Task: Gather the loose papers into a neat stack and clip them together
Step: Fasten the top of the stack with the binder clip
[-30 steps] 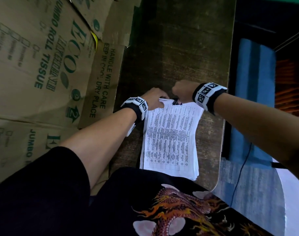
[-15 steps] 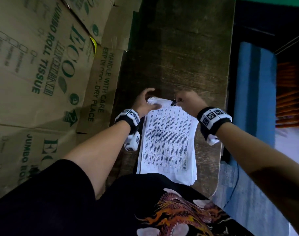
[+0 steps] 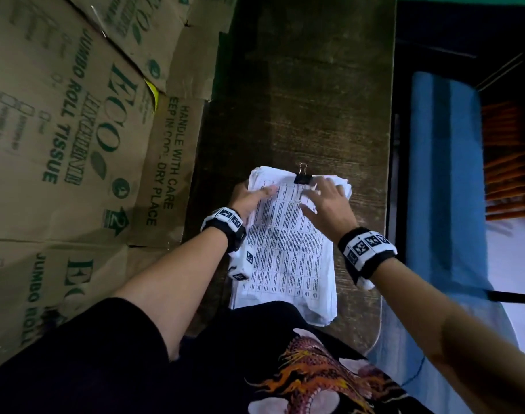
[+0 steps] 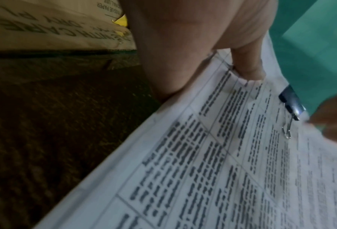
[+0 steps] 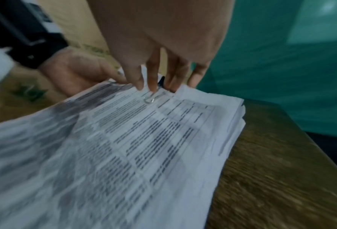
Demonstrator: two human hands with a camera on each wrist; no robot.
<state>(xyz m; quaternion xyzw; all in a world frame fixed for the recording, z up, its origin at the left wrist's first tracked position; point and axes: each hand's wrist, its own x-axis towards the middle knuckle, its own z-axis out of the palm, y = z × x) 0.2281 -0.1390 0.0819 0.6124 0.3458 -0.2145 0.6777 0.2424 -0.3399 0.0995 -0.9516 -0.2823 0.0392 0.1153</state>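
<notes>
A stack of printed papers (image 3: 288, 252) lies on the dark wooden table (image 3: 300, 100), its near end against my body. A black binder clip (image 3: 303, 178) bites the middle of the stack's far edge, one wire handle folded flat on the top sheet, the other pointing away. My left hand (image 3: 259, 194) pinches the far left corner, thumb (image 4: 248, 68) on top and fingers underneath. My right hand (image 3: 315, 195) is open with spread, straight fingers (image 5: 152, 83) just near of the clip (image 5: 160, 82), their tips touching the top sheet at the folded handle. The clip (image 4: 291, 102) also shows in the left wrist view.
Flattened cardboard boxes (image 3: 76, 130) printed "Jumbo Roll Tissue" line the left side, against the table. The table's right edge (image 3: 388, 174) drops to a dark gap and a blue mat (image 3: 443, 189). Bare wood stretches beyond the stack.
My right hand has let go of the clip and opened, drawing back over the sheet. The clip now stays on the far edge. My left hand shifted to the left corner.
</notes>
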